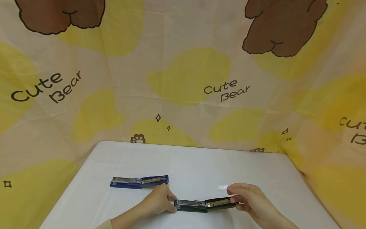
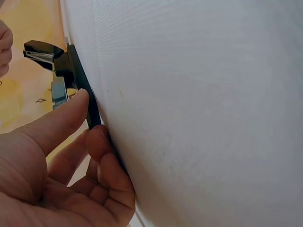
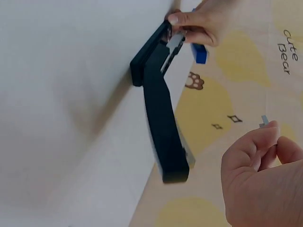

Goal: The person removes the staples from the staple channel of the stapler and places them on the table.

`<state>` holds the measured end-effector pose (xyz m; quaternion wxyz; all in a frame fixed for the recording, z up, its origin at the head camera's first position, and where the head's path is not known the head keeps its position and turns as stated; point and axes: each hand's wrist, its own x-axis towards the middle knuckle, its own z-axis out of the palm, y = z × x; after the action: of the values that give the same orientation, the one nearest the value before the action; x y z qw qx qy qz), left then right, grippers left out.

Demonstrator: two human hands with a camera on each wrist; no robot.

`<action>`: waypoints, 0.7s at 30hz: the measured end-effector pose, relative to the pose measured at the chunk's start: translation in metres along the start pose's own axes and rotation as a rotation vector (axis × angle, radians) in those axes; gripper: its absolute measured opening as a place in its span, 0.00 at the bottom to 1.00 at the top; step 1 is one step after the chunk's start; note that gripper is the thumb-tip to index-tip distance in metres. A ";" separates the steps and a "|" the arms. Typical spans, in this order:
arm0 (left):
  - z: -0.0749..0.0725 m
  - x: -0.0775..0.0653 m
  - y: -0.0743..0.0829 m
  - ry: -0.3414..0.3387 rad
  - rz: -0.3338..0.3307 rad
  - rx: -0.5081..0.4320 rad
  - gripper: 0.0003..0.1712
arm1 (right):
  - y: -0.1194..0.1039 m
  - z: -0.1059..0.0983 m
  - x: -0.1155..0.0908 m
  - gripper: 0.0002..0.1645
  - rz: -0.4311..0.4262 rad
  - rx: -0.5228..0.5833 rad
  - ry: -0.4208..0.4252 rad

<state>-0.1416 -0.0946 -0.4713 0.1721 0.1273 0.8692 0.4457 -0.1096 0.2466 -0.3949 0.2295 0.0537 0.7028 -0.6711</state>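
A black stapler (image 1: 191, 206) lies folded wide apart on the white table, its metal staple channel showing. At its left end, my left hand (image 1: 158, 199) pinches the base between thumb and fingers, as the left wrist view also shows. The stapler's top arm (image 3: 163, 123) tilts up toward the right. Beside that raised arm, my right hand (image 1: 253, 200) holds a short silver strip of staples (image 1: 222, 187) by one end. In the right wrist view the strip's tip (image 3: 264, 119) sticks out past the fingertips, apart from the stapler.
A blue stapler (image 1: 125, 183), also opened out, lies behind my left hand on the white table (image 1: 194, 165). Around the table hangs a yellow and beige cloth (image 1: 177, 79) printed with bears and lettering.
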 end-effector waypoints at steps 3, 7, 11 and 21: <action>0.000 -0.001 0.000 0.001 -0.001 -0.002 0.17 | 0.001 -0.010 -0.002 0.13 -0.013 0.013 0.004; 0.000 0.000 0.000 0.001 -0.001 0.001 0.17 | 0.005 -0.023 -0.005 0.12 -0.013 0.049 0.004; -0.001 0.000 0.001 0.002 -0.001 0.012 0.17 | 0.010 -0.037 -0.008 0.14 -0.001 0.078 -0.002; -0.001 -0.001 0.002 0.008 0.003 0.015 0.17 | 0.031 -0.068 -0.011 0.17 0.092 0.142 0.043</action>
<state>-0.1407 -0.0949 -0.4691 0.1669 0.1280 0.8730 0.4400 -0.1053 0.3177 -0.4191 0.2407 0.1164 0.6549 -0.7068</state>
